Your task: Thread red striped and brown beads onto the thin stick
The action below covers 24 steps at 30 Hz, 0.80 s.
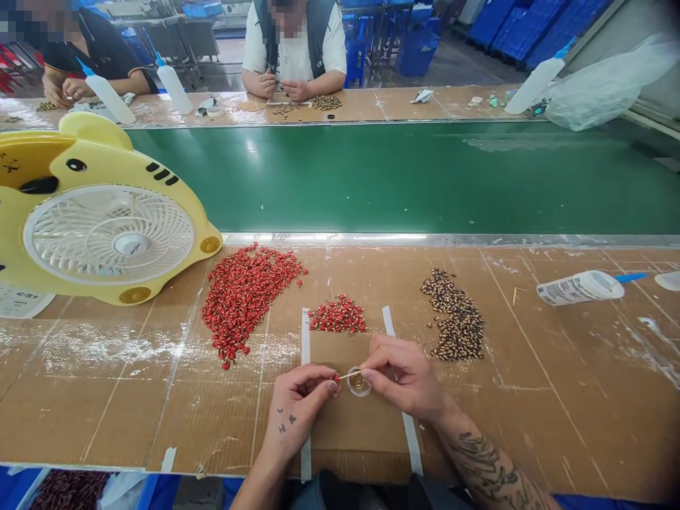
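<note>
My left hand pinches a small red bead between thumb and fingertips. My right hand pinches a thin stick whose tip reaches the bead. Both hands hover over a small clear round dish on a brown cardboard pad taped down with white strips. Just beyond the pad lies a small heap of red beads. A large heap of red beads spreads to the left, and a heap of dark brown-and-gold beads lies to the right.
A yellow desk fan stands at the left. A white glue bottle lies on its side at the right. A green conveyor belt runs across the middle. Beyond it two other people work with beads and upright squeeze bottles.
</note>
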### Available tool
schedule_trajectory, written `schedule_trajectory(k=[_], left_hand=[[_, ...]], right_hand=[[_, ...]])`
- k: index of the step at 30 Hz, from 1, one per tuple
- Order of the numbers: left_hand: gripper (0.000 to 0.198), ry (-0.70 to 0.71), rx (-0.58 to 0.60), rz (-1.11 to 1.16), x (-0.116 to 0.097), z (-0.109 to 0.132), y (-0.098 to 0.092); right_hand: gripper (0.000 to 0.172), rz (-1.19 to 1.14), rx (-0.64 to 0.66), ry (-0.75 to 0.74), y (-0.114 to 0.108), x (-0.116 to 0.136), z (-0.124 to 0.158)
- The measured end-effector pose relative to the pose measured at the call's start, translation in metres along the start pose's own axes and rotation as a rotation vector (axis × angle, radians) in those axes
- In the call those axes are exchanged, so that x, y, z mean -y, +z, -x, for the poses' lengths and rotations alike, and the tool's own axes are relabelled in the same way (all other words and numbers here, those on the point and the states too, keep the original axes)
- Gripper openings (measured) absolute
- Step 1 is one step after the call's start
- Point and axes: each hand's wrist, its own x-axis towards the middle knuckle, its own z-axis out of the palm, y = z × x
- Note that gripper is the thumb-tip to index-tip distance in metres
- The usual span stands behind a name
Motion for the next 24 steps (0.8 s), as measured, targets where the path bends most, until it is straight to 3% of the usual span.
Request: schedule_trajectory(k=[8,15,17,21,24], left_hand=[[0.011,0.020,0.010,-0.006,0.003,-0.001,-0.001],[0.013,0.057,0.005,-0.070,0.003,-0.003,-0.002],[0.015,0.081,-0.003,-0.100,0.003,-0.003,-0.003],[0.018,0.100,0.001,-0.128,0.003,-0.005,-0.004],[0.020,0.098,0.010,-0.133,0.003,-0.006,-0.004]], right_hand=[[0.018,0.028,-0.005,-0.018,-0.012,0.001,0.000],[0.018,0.356,0.265,0.019,-0.034,0.012,-0.001],[0.017,0.428,0.238,0.055,-0.045,0.010,0.001],[0.013,0.656,0.049,0.152,-0.086,-0.001,0.009],[0.016,0.837,0.052,0.183,-0.115,-0.011,0.015]])
